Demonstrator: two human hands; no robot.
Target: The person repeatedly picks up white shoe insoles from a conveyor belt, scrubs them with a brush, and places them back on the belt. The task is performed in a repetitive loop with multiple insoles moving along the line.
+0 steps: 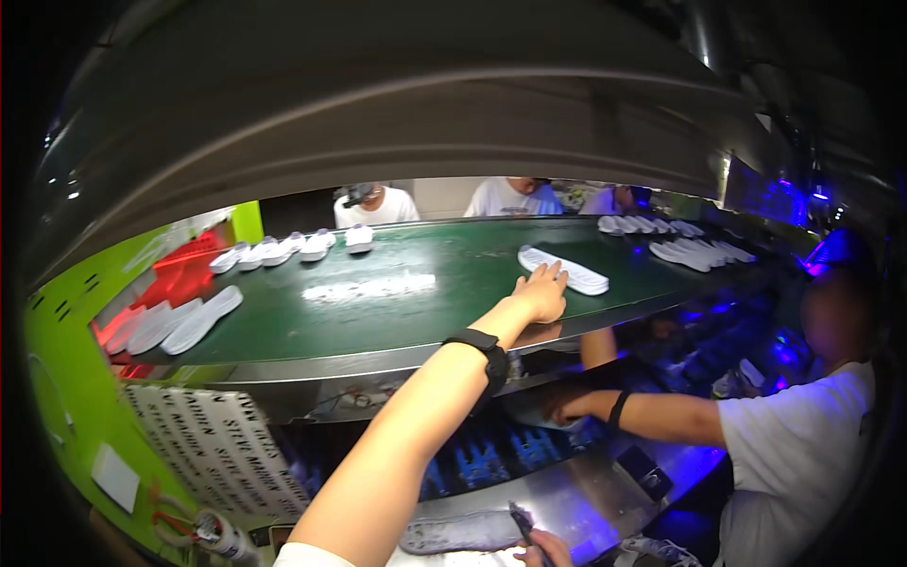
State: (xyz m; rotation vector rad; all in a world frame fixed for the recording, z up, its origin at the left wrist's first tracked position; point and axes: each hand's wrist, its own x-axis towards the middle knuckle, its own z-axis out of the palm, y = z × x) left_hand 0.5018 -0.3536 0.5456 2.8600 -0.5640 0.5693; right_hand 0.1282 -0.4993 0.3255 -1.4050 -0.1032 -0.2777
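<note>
My left hand [542,295] reaches across to the green conveyor belt [406,326], a black band around its wrist. Its fingers are stretched out, their tips over the near side of a white shoe sole [581,276] lying flat on the belt. Low in the picture, my right hand [550,550] is closed around a slim dark tool [521,519]; whether it is a brush or a pen I cannot tell. Left of that tool, a grey shoe sole [458,533] rests on the metal worktop [567,491].
White soles [203,321] lie at the belt's left end, with several white shoes [283,249] behind them. More soles [699,252] are at the right. A co-worker's arm [666,417] extends under the belt from the right. A dark hood [453,123] hangs overhead.
</note>
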